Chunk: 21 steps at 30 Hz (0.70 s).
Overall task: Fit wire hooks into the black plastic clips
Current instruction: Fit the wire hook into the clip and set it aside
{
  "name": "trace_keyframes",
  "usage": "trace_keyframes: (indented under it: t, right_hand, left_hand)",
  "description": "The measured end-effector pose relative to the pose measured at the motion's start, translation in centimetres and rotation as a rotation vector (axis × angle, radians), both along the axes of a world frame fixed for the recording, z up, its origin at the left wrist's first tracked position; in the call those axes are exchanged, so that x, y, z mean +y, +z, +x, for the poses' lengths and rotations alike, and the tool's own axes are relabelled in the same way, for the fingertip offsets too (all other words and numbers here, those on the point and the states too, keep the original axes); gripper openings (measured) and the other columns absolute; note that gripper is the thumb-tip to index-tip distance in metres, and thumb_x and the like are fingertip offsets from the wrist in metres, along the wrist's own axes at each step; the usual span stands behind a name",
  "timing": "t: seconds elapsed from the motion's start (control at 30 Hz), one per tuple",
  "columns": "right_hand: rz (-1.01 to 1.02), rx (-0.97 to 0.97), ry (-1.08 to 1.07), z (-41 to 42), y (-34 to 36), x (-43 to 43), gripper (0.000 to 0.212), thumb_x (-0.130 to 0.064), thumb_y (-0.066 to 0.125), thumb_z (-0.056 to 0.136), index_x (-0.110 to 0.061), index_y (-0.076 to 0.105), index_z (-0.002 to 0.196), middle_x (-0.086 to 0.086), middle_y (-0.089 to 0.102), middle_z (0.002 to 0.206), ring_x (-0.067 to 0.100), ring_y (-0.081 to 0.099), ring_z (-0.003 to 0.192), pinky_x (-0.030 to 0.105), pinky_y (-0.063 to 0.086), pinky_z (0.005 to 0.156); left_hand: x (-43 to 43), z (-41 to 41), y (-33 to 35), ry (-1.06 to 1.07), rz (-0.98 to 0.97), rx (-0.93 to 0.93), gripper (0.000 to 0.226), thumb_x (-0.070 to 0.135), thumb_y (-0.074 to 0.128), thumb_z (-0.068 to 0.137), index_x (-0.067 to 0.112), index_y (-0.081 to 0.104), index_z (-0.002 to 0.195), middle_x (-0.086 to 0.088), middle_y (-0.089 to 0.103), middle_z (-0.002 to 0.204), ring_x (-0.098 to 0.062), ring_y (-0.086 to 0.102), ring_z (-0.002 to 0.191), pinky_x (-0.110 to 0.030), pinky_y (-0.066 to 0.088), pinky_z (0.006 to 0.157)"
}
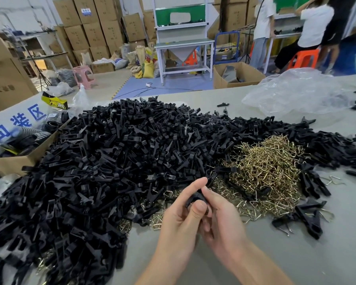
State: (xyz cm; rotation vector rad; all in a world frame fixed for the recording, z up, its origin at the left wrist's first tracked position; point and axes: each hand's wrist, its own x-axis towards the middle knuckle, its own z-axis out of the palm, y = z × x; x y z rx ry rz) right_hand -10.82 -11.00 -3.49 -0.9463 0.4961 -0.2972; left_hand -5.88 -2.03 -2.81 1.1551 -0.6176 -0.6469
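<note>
Both hands meet near the table's front, just below the heaps. My left hand (180,221) and my right hand (222,219) together pinch one black plastic clip (196,197), thumbs and forefingers curled round it. Whether a wire hook sits in that clip is hidden by my fingers. A huge heap of black plastic clips (111,161) covers the table's left and middle. A pile of brass-coloured wire hooks (269,171) lies just right of my hands. A few clips with hooks fitted (308,219) lie at the right.
A cardboard box (14,163) with dark goods stands at the table's left edge. A crumpled clear plastic bag (300,93) lies at the far right. The grey table (296,254) is bare at the front right. People work at benches in the background.
</note>
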Motion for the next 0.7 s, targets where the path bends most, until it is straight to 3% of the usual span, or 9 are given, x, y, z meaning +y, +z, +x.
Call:
trace_keyframes:
  t: [0.1,0.27,0.53,0.6,0.7]
  right_hand:
    - [-0.012,-0.007,-0.056,0.2,-0.2,0.4,0.035,-0.051,0.06,0.071,-0.021,0.049,0.06,-0.003,0.033,0.046,0.009,0.031,0.039,0.021,0.025,0.039]
    - [-0.021,-0.076,-0.065,0.5,0.0,0.6,0.035,-0.048,0.058,0.073,-0.025,0.048,0.049,-0.007,0.034,0.048,0.008,0.033,0.04,0.021,0.026,0.04]
    - [-0.021,-0.103,0.003,0.5,0.9,-0.1,0.045,-0.048,0.06,0.085,-0.023,0.046,0.051,-0.005,0.037,0.051,0.008,0.034,0.042,0.02,0.029,0.04]
    - [-0.014,-0.134,-0.007,0.4,1.1,-0.1,0.039,-0.046,0.061,0.087,-0.022,0.053,0.058,-0.006,0.038,0.051,0.008,0.034,0.041,0.021,0.029,0.039]
    - [-0.08,-0.172,-0.011,0.0,1.5,-0.2,0.028,-0.047,0.061,0.089,-0.023,0.074,0.087,-0.005,0.049,0.053,0.009,0.037,0.041,0.021,0.029,0.04]
  left_hand:
    - [-0.2,0.1,0.0,0.023,-0.002,0.013,0.06,0.061,0.085,0.066,0.033,0.072,0.117,-0.002,0.059,0.069,-0.015,0.051,0.057,-0.027,0.045,0.053]
    - [-0.1,0.5,-0.2,0.028,-0.022,0.052,0.054,0.059,0.086,0.065,0.029,0.075,0.11,-0.001,0.058,0.066,-0.015,0.051,0.054,-0.027,0.046,0.054]
    - [0.0,0.9,0.4,0.011,-0.066,0.077,0.045,0.048,0.073,0.077,0.033,0.071,0.12,-0.004,0.065,0.074,-0.013,0.055,0.056,-0.025,0.047,0.05]
    - [0.1,0.9,0.5,0.022,-0.04,0.036,0.052,0.058,0.073,0.078,0.035,0.068,0.124,-0.007,0.067,0.077,-0.016,0.058,0.059,-0.03,0.045,0.052]
    - [0.3,0.6,0.3,0.078,0.03,-0.125,0.054,0.059,0.074,0.077,0.039,0.064,0.126,-0.01,0.07,0.077,-0.019,0.059,0.061,-0.036,0.046,0.055]
